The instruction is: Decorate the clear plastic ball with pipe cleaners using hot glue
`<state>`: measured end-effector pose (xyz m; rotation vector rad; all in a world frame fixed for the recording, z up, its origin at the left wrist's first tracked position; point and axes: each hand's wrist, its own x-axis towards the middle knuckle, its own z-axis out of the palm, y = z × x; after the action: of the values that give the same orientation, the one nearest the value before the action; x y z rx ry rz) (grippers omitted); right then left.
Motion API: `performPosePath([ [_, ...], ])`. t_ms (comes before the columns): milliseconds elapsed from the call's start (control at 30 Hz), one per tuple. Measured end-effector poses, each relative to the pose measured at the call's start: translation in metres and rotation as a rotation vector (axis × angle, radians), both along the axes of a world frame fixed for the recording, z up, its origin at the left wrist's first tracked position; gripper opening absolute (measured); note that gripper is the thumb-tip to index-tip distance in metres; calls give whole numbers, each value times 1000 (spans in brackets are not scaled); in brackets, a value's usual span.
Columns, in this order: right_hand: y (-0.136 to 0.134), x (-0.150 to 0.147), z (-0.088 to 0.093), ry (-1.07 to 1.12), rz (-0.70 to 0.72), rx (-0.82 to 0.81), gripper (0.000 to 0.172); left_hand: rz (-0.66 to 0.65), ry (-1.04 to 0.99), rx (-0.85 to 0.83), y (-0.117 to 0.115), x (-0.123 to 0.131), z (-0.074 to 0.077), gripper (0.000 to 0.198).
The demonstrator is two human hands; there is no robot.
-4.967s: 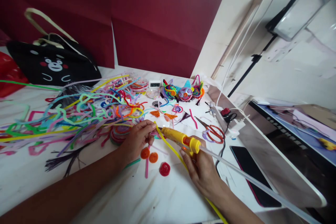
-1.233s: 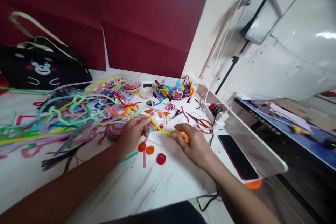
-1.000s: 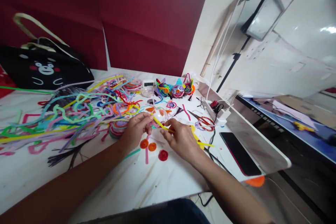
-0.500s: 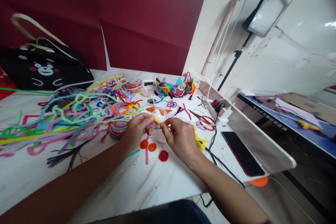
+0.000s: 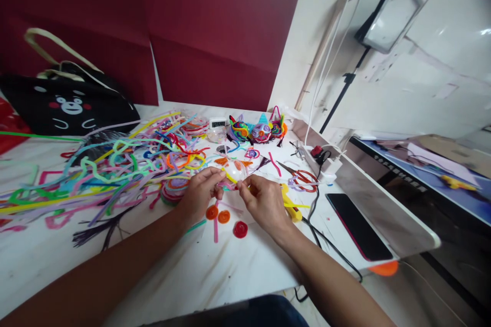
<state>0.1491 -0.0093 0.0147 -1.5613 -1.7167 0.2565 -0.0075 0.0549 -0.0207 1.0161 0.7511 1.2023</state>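
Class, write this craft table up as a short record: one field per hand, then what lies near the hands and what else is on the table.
Left hand: pinches a yellow pipe cleaner
Right hand: pinches the same pipe cleaner, just beside
Near side of hands: two orange coils and a red coil on the white table
Right side: yellow glue gun lying down, red-handled scissors, black phone
Left side: loose pile of coloured pipe cleaners
Back: black bear-face bag

Red scissors (image 5: pixel 305 179) as anchor: black phone (image 5: pixel 358 225) just right, nearer me, pipe-cleaner pile (image 5: pixel 115 168) far left, bear bag (image 5: pixel 72 107) way back-left.
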Motion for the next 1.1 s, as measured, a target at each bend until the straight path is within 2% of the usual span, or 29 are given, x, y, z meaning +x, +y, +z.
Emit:
performPosePath([
  [133,-3,-1,3,22,38,8,17,-13,17,-6,-1,0,0,22],
  [267,-9,-4,14,-33,51,8,14,-7,21,-26,-2,0,2,23],
  [433,-15,-12,28,-244,60,42,18,-25,28,-25,-2,1,3,23],
  [600,-14,-14,30,-417,-2,127,20,-16,22,-33,-2,1,4,24],
  [833,-8,-6,24,-376,-37,61,19,-18,-1,-44,-3,1,4,25],
  [1100,-7,-1,15,-227,1,-37,18,-18,20,-33,-1,0,1,24],
])
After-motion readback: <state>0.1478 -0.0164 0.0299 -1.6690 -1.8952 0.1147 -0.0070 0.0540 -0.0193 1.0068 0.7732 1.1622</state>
